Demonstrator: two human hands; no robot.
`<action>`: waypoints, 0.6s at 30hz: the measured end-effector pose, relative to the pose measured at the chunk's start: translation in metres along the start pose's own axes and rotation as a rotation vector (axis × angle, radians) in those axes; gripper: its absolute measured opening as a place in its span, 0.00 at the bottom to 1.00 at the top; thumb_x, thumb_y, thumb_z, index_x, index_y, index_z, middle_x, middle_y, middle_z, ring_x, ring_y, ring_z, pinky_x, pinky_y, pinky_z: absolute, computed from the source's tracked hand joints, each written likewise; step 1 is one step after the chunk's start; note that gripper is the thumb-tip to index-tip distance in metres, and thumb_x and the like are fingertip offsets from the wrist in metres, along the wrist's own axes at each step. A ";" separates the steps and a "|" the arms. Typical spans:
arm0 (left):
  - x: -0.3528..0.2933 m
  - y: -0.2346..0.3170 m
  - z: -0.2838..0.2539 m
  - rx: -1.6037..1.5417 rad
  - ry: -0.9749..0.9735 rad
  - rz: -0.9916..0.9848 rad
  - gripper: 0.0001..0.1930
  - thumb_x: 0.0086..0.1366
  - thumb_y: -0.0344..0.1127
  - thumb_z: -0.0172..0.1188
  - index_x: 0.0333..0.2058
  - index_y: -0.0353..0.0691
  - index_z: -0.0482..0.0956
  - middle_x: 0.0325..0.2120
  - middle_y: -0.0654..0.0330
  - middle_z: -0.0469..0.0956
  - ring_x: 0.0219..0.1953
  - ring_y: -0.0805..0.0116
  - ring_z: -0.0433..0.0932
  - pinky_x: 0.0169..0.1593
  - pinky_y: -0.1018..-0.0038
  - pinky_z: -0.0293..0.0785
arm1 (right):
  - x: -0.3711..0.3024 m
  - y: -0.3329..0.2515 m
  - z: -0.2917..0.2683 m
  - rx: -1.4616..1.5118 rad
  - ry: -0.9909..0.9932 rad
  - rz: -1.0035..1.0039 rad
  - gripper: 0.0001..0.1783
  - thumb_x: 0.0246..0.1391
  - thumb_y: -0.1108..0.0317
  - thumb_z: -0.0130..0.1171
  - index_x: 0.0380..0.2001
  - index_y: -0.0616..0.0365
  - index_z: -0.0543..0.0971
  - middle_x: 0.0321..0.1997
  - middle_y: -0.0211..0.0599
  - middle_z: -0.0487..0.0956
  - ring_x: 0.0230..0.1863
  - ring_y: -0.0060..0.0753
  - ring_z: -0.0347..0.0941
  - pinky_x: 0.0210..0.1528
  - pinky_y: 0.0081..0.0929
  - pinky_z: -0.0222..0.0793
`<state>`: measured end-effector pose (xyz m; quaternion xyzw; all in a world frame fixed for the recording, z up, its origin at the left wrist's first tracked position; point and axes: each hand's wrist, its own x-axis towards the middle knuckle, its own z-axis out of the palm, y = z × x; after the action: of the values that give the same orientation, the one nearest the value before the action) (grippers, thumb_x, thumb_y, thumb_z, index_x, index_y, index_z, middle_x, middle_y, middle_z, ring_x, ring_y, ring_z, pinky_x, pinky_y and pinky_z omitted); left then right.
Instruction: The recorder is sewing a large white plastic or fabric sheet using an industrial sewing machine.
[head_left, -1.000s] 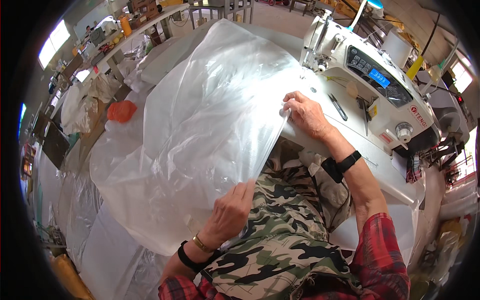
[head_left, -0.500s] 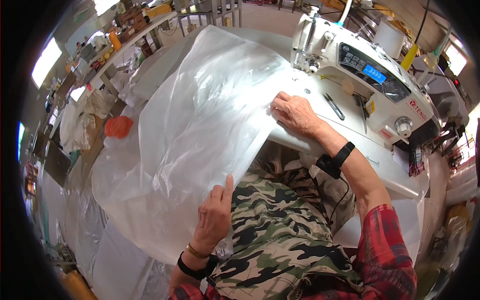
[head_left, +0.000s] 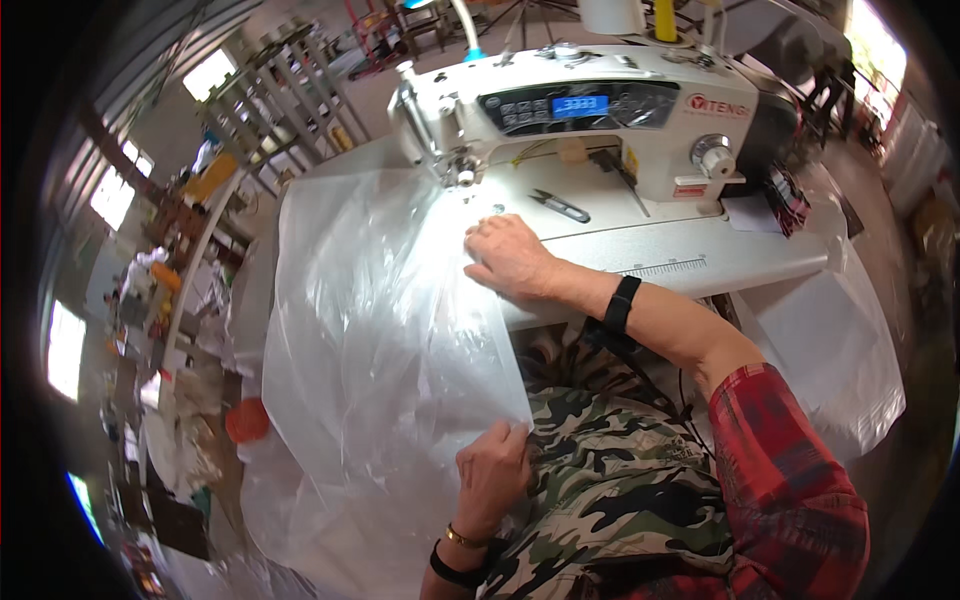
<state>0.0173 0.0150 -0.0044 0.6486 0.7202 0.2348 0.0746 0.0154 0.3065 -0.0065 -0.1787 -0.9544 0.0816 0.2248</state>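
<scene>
The fingers of the left hand (head_left: 490,475) are pinching the near corner of the clear sheet (head_left: 390,310), just above the lap, thumb and fingertips meeting at the edge. The fingers of the right hand (head_left: 512,258) are curling over the sheet on the bench (head_left: 750,245), near the needle end of the machine (head_left: 650,150); whether they are grasping a fold or only pressing down, I cannot tell.

The sheet is spreading left of both hands, draping from the bench down beside the person's legs, its right edge running between the two hands. It is looking thin, light and floppy, likely to be slippery and quick to crease, so this edge is seeming the best place to take hold: a pinch at the corner for keeping it taut, a flat palm near the needle for stopping it from sliding. Pulling hard at one point would probably be stretching or tearing it.

Beyond the right hand, snips (head_left: 560,206) are lying on the bench under the machine's arm. A lamp (head_left: 465,30) is standing behind the machine. At the far left of the sheet, an orange bundle (head_left: 247,421) is sitting beside its edge
</scene>
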 end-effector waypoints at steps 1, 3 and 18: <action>0.001 -0.002 0.000 0.031 0.023 -0.006 0.05 0.56 0.28 0.59 0.32 0.39 0.78 0.23 0.54 0.70 0.25 0.53 0.75 0.27 0.61 0.67 | -0.001 0.000 -0.001 0.027 -0.019 -0.010 0.20 0.54 0.55 0.58 0.42 0.61 0.77 0.49 0.46 0.77 0.54 0.43 0.68 0.58 0.41 0.58; 0.004 -0.008 -0.001 0.083 0.045 -0.006 0.03 0.52 0.27 0.59 0.28 0.38 0.76 0.21 0.54 0.69 0.25 0.53 0.75 0.26 0.61 0.67 | 0.001 0.002 -0.005 0.063 -0.138 0.016 0.28 0.56 0.50 0.56 0.49 0.65 0.76 0.60 0.51 0.73 0.63 0.45 0.64 0.63 0.42 0.55; 0.105 -0.040 -0.036 0.429 0.107 0.175 0.05 0.50 0.24 0.56 0.19 0.39 0.71 0.22 0.56 0.71 0.25 0.55 0.75 0.26 0.61 0.69 | 0.000 0.003 0.007 0.165 -0.008 0.000 0.32 0.57 0.47 0.55 0.49 0.68 0.75 0.59 0.52 0.73 0.63 0.46 0.65 0.64 0.44 0.53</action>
<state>-0.0487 0.1058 0.0301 0.6962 0.6976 0.1158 -0.1237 0.0134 0.3088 -0.0132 -0.1592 -0.9454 0.1605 0.2350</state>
